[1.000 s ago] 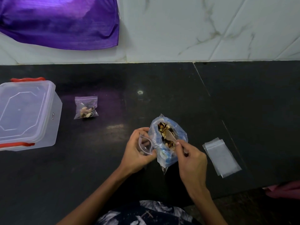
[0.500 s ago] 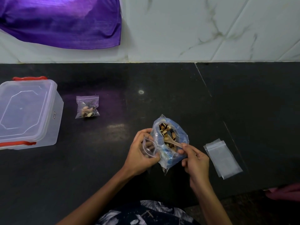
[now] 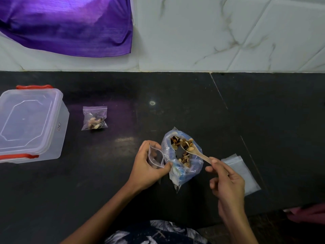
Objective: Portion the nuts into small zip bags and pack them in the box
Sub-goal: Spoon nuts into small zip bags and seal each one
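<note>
Nearest the front edge of the dark counter [image 3: 175, 88], a small zip bag [image 3: 156, 156] is held open by the curled fingers of the left hand [image 3: 147, 166]; little, if anything, seems to be inside it. A pale spoon [image 3: 195, 152] is pinched by the right hand [image 3: 226, 182], its bowl loaded over the open bag of nuts [image 3: 182, 155] standing between both hands. Spare empty bags [image 3: 241, 173] lie just beside, toward the right edge. Farther back, one filled bag [image 3: 94, 118] lies flat. The lidded box [image 3: 29, 124] at the left edge appears unpacked as yet, so most portions seemingly remain. Beyond, a marbled tile wall [image 3: 219, 32] with purple cloth [image 3: 70, 25] is seen.
</note>
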Demonstrator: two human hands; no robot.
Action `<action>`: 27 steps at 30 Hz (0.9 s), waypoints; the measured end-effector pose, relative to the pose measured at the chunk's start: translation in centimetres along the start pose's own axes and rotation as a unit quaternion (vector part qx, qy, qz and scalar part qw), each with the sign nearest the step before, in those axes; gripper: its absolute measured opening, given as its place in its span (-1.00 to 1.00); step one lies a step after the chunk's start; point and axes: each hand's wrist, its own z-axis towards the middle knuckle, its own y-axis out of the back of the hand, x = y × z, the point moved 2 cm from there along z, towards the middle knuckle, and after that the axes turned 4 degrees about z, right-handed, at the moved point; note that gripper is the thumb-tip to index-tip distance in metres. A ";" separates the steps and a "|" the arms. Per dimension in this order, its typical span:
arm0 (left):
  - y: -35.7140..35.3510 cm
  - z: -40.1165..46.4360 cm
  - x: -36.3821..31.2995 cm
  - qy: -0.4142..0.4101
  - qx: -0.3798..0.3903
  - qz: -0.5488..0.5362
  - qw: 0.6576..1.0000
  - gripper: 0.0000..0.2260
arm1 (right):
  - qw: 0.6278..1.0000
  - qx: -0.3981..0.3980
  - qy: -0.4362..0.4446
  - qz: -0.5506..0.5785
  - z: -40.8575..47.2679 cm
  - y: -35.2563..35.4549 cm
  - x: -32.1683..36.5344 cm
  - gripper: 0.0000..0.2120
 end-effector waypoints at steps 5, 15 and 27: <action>0.3 0.4 -1.3 -0.012 -0.013 -0.002 1.000 -0.65 | 0.998 0.039 0.052 0.020 -1.7 -0.4 2.4 -0.88; 0.1 1.4 -2.9 -0.038 0.002 -0.030 0.999 -0.69 | 0.904 0.147 0.361 -0.174 -5.4 -3.1 3.5 -0.82; 0.2 1.3 -2.9 -0.033 0.004 -0.008 0.999 -0.68 | 0.776 0.134 0.547 -0.283 -6.3 -3.5 2.9 -0.76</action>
